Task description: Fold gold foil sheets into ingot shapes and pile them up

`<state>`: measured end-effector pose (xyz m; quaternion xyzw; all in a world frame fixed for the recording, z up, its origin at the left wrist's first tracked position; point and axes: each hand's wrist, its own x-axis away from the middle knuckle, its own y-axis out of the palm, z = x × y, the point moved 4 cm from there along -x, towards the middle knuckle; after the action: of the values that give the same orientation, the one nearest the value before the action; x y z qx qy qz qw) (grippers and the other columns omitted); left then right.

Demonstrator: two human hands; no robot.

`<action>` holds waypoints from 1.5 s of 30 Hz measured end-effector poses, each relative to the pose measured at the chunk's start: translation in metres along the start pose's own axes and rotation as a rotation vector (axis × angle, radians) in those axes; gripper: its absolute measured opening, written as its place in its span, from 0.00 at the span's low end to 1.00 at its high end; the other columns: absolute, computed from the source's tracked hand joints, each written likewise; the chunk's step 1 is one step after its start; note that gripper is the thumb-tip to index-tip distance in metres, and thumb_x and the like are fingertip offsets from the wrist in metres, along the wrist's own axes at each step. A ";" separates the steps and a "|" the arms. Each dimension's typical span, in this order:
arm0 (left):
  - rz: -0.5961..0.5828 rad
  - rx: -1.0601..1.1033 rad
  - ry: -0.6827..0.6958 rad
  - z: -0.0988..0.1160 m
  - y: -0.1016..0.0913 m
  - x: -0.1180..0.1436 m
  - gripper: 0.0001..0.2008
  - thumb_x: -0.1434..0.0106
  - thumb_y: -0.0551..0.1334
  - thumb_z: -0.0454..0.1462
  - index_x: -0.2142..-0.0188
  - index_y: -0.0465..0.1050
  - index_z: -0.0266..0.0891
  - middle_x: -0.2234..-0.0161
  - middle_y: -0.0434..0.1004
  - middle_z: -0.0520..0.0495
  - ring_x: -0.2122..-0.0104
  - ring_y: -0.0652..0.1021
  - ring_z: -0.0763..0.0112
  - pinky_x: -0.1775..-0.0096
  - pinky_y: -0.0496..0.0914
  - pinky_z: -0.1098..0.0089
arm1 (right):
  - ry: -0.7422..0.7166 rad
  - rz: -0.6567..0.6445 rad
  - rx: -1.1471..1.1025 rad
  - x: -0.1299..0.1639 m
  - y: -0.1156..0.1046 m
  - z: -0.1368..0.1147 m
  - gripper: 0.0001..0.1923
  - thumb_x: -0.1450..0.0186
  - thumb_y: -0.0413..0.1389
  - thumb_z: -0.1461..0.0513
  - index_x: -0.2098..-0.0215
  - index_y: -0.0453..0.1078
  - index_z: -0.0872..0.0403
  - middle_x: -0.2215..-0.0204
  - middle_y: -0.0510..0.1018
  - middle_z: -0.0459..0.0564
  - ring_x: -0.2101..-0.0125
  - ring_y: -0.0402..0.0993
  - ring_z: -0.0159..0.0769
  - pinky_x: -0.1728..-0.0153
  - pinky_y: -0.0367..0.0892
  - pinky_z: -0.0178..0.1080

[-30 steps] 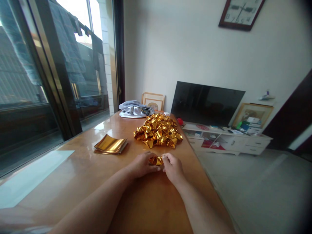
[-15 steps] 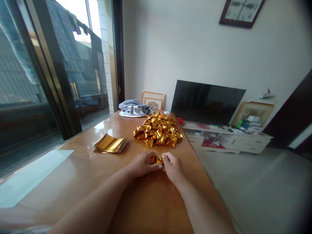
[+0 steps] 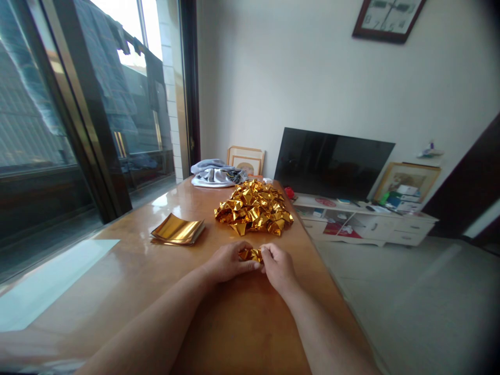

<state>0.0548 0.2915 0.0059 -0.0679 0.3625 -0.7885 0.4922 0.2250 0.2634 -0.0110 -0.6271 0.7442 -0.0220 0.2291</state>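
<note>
Between my two hands is a piece of folded gold foil paper, just above the wooden table. My left hand is closed on its left side, thumb along the near edge. The fingers of my right hand pinch its right end. Parts of the paper are hidden behind the fingers. Just beyond my hands lies a heap of folded gold foil pieces. To the left rests a stack of flat gold foil sheets, slightly curled at the edges.
Folded grey cloth and picture frames are at the table's far end. A pale sheet lies on the left. Past the table's right edge stand a white cabinet and a television. A glass sliding door is on the left.
Almost nothing differs. Both hands keep their grip on the gold foil paper, and the view has shifted very slightly.
</note>
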 end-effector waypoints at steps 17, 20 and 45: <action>0.150 -0.121 -0.095 -0.020 -0.010 -0.002 0.11 0.38 0.59 0.42 0.73 0.72 0.41 0.75 0.72 0.51 0.73 0.69 0.69 0.72 0.55 0.71 | 0.052 0.036 0.043 -0.002 -0.003 0.005 0.15 0.36 0.50 0.54 0.66 0.73 0.54 0.80 0.76 0.44 0.83 0.73 0.34 0.79 0.66 0.33; 0.150 -0.152 -0.100 -0.020 -0.010 -0.002 0.10 0.38 0.59 0.42 0.73 0.72 0.41 0.75 0.72 0.51 0.74 0.69 0.69 0.72 0.55 0.71 | 0.053 0.044 0.044 -0.002 -0.004 0.007 0.14 0.36 0.50 0.53 0.67 0.73 0.53 0.80 0.75 0.44 0.83 0.73 0.34 0.79 0.65 0.33; 0.280 0.082 -0.098 -0.017 0.003 -0.006 0.06 0.40 0.60 0.39 0.71 0.68 0.38 0.75 0.73 0.53 0.75 0.70 0.73 0.74 0.59 0.74 | 0.059 -0.083 0.002 0.002 0.006 0.000 0.16 0.33 0.50 0.52 0.74 0.63 0.51 0.83 0.70 0.40 0.83 0.70 0.31 0.78 0.63 0.32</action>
<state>0.0519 0.3044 -0.0066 -0.0349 0.3115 -0.7222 0.6166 0.2194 0.2630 -0.0136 -0.6564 0.7238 -0.0507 0.2067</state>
